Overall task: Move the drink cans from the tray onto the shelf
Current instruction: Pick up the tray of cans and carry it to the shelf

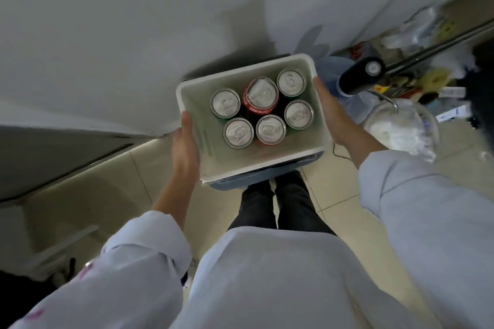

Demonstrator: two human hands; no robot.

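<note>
A white plastic tray (283, 152) is carried in front of my body, above my legs and the tiled floor. Several drink cans stand upright inside it: a red can (262, 95) in the middle of the far row, silver-topped cans such as one at the left (225, 103) and one at the right (298, 114). My left hand (185, 141) grips the tray's left wall. My right hand (330, 115) grips its right wall. A blue-grey piece shows under the tray's near edge. No shelf shows clearly.
A white wall fills the upper left. At the right lies clutter: a dark cylinder (361, 76) on a metal bar, a clear plastic bag or bin (401, 128), packets and boxes. Beige floor tiles (347, 189) lie below.
</note>
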